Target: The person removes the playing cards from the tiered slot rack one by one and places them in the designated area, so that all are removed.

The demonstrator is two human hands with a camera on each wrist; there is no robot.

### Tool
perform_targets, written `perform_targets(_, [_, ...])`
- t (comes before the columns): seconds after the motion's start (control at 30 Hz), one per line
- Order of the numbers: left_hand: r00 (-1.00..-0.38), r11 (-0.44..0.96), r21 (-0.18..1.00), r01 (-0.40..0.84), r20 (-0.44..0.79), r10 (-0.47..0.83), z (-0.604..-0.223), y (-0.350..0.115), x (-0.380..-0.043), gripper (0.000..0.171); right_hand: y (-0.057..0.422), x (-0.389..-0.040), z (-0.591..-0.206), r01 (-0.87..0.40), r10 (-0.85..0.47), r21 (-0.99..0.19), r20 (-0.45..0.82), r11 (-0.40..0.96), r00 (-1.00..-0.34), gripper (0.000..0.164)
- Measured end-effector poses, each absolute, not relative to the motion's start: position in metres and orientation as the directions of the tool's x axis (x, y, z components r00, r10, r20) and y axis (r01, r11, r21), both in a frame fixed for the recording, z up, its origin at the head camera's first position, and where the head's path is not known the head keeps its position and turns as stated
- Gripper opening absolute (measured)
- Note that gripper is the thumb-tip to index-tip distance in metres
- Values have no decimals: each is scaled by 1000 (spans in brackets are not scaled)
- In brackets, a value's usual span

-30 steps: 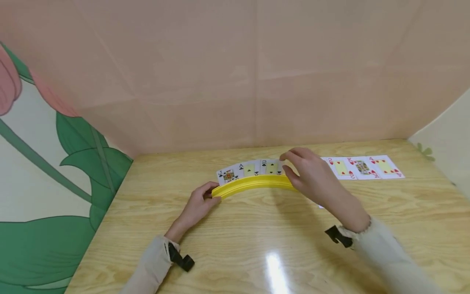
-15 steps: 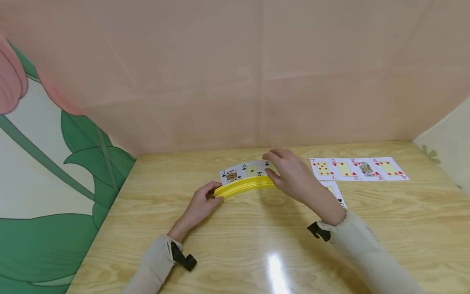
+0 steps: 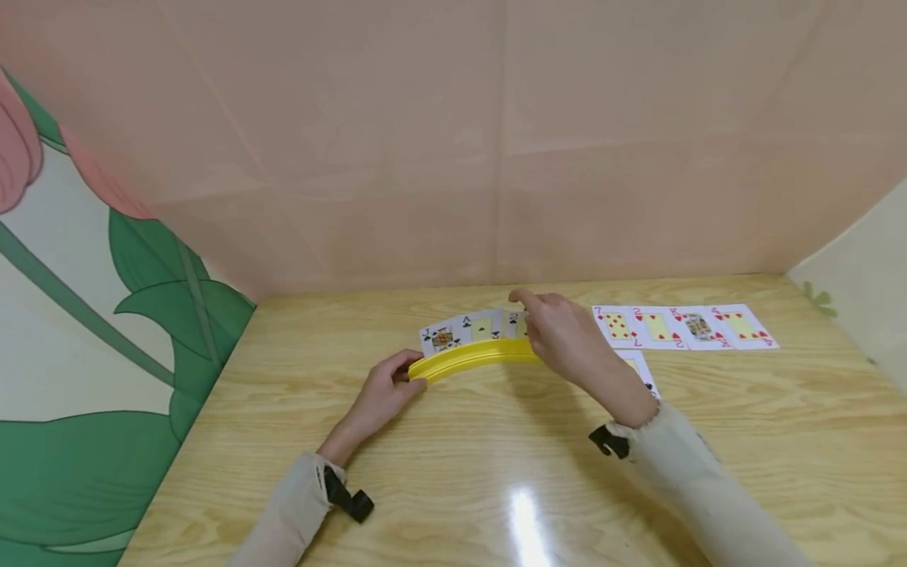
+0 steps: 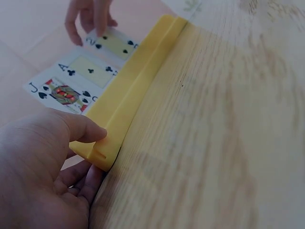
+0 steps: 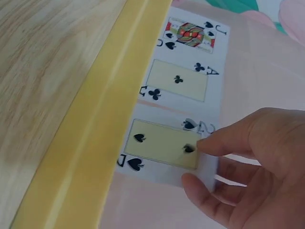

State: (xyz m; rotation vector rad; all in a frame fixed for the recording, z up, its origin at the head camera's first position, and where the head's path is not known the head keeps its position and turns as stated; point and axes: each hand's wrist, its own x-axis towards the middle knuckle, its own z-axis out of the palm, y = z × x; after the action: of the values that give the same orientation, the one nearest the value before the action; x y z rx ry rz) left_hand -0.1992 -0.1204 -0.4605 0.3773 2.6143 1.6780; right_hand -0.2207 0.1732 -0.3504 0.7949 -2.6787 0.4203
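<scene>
A curved yellow playing card holder (image 3: 471, 358) lies on the table, with cards standing in its slot. My left hand (image 3: 379, 398) grips its left end, thumb in front and fingers behind, as the left wrist view shows. From left to right stand the jack of spades (image 4: 64, 95), the ace of clubs (image 5: 177, 78) and the 2 of spades (image 5: 162, 143). My right hand (image 3: 574, 339) pinches the 2 of spades near its upper edge. One fingertip is on its face and other fingers are behind it. In the head view this hand hides the holder's right end.
On the table (image 3: 397, 488) at the right, a row of face-up cards overlaps: the 7 of diamonds (image 3: 615, 326), 2 of hearts (image 3: 656, 326), king of hearts (image 3: 697, 326) and 4 of hearts (image 3: 740, 324). Another card (image 3: 641, 368) lies below, partly hidden by my right wrist. A pink-draped wall (image 3: 397, 157) rises behind.
My right hand has moved left along the holder to the 2 of spades, uncovering the 7 of diamonds and part of the card below the row. The left hand keeps its grip.
</scene>
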Motion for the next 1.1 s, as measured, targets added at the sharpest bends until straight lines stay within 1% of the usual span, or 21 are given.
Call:
perform_targets(0.1, [-972, 405, 894, 190, 112, 208, -460, -120, -199, 34, 175, -224, -353, -543, -459, -189, 355, 818, -815, 30])
perform_targets(0.23, [-971, 408, 893, 192, 112, 212, -460, -120, -199, 35, 177, -227, -356, -536, -447, -195, 364, 821, -817, 22])
perform_targets(0.47, [-971, 408, 893, 192, 111, 214, -460, -121, -199, 35, 181, -229, -358, -587, -481, -172, 418, 791, -771, 32])
perform_targets(0.6, [-971, 406, 894, 187, 107, 213, -459, -121, -199, 36, 182, -229, -358, -605, -493, -174, 430, 777, -757, 29])
perform_targets(0.87, [-972, 411, 894, 178, 96, 214, -458, -120, -198, 35, 187, -229, -357, -606, -490, -183, 432, 774, -757, 21])
perform_targets(1.1, [-975, 417, 893, 169, 90, 203, -458, -120, -199, 35, 190, -230, -352, -610, -490, -195, 433, 768, -756, 21])
